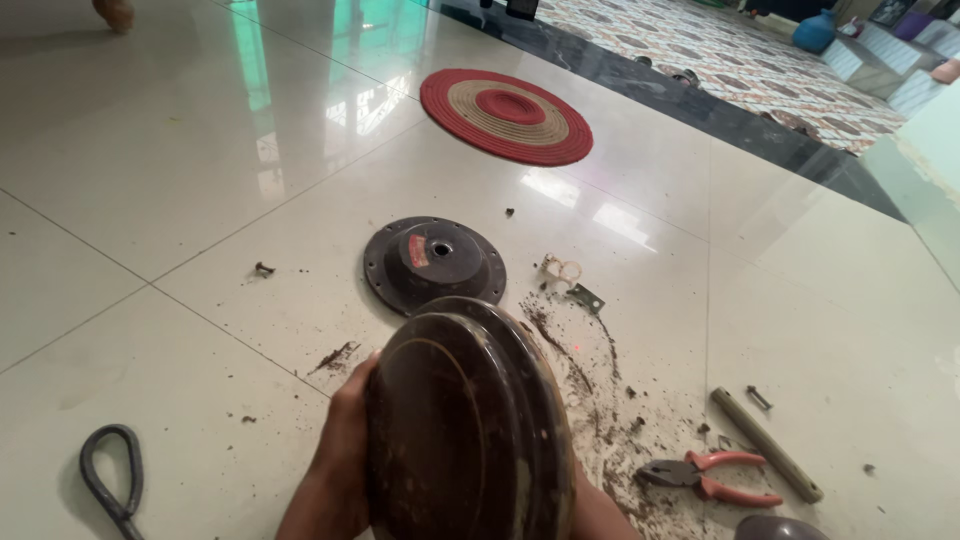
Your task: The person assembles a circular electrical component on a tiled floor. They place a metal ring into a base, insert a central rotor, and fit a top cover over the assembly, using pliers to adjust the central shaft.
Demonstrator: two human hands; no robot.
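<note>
My left hand [345, 430] grips the left rim of a large dark brown round metal housing [465, 420], held tilted on its edge close to the camera. My right hand is hidden behind the housing; only the right forearm [600, 515] shows at its lower right. Just beyond the housing a flat dark round cover plate [434, 263] with bolt holes and a centre hole lies on the tiled floor [200, 180].
Rusty dirt is scattered right of the housing. Orange-handled pliers [712, 478], a metal rod [765, 445], a small bolt [758, 398] and a small bracket [587, 297] lie at the right. A grey loop [110, 480] lies lower left. A red round mat [506, 115] lies farther away.
</note>
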